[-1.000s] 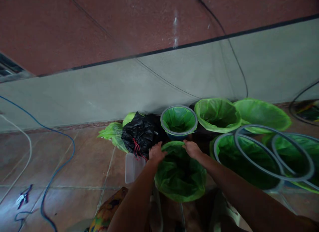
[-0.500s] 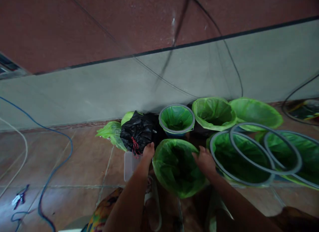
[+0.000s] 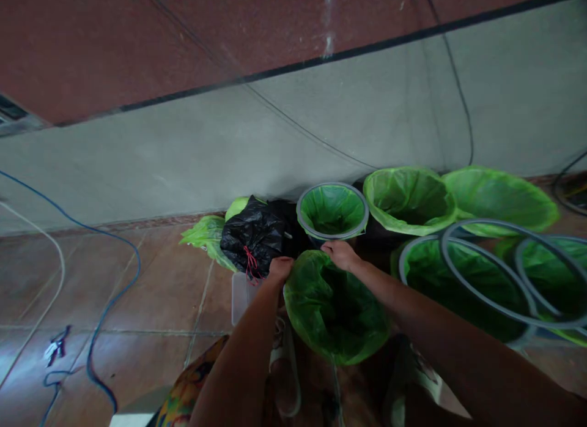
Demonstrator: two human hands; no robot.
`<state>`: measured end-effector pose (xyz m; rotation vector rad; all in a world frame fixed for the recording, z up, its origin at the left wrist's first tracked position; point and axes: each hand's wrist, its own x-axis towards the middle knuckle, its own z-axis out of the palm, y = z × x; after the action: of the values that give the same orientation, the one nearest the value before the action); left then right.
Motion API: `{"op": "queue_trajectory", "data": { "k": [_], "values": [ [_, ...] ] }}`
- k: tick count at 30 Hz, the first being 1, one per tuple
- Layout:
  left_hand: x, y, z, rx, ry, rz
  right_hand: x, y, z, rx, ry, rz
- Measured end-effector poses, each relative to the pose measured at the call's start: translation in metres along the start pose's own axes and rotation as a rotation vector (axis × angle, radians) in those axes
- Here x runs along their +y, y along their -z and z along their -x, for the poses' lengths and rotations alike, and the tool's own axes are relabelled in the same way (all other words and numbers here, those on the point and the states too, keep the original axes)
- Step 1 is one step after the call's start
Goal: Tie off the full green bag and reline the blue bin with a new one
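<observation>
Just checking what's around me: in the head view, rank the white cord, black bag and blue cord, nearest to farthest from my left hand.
1. Black bag: just left of your left hand.
2. Blue cord: farther left, along the floor.
3. White cord: left beyond the blue cord.

I can read no words, numbers, brands or signs anywhere around the green bag (image 3: 308,304) I hold. The white streaks (image 3: 328,44) on the wall (image 3: 206,152) beyond it form no letters. I make out no label on the black bag (image 3: 254,234) or clear box (image 3: 239,298) left of it, though the light is dim and small print could escape me.
</observation>
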<state>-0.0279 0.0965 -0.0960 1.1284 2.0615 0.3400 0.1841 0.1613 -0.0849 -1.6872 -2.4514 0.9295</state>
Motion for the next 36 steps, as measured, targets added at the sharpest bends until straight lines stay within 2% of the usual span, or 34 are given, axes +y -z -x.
{"op": "queue_trajectory", "data": {
  "k": [4, 6, 9, 13, 16, 20, 27, 30, 33, 36],
  "values": [
    [-0.006, -0.008, 0.005, -0.174, -0.039, 0.298, 0.009, -0.002, 0.006, -0.043, 0.090, -0.054],
    [-0.008, -0.008, 0.008, -0.204, -0.093, 0.360, 0.013, 0.000, 0.008, -0.069, 0.150, -0.072],
    [-0.009, -0.006, 0.012, -0.162, -0.226, 0.204, 0.019, -0.002, 0.008, -0.098, 0.207, -0.040],
    [-0.003, -0.004, 0.022, -0.149, -0.363, -0.143, 0.025, -0.008, 0.008, -0.108, 0.207, 0.082],
    [-0.003, -0.009, 0.031, -0.080, -0.322, -0.378, 0.029, -0.011, 0.010, -0.105, 0.172, 0.150],
    [-0.007, -0.017, 0.041, -0.005, -0.255, -0.498, 0.032, -0.010, 0.013, -0.117, 0.064, 0.189],
    [-0.007, -0.014, 0.044, 0.002, -0.097, -0.537, 0.026, -0.010, 0.018, -0.110, -0.113, 0.225],
    [-0.004, -0.014, 0.043, -0.007, -0.029, -0.524, 0.023, -0.011, 0.019, -0.094, -0.147, 0.231],
    [0.003, -0.013, 0.043, -0.017, -0.033, -0.504, 0.024, -0.009, 0.021, -0.110, -0.174, 0.225],
    [0.014, -0.003, 0.044, -0.029, -0.048, -0.422, 0.027, -0.004, 0.028, -0.108, -0.203, 0.178]
  ]
}}
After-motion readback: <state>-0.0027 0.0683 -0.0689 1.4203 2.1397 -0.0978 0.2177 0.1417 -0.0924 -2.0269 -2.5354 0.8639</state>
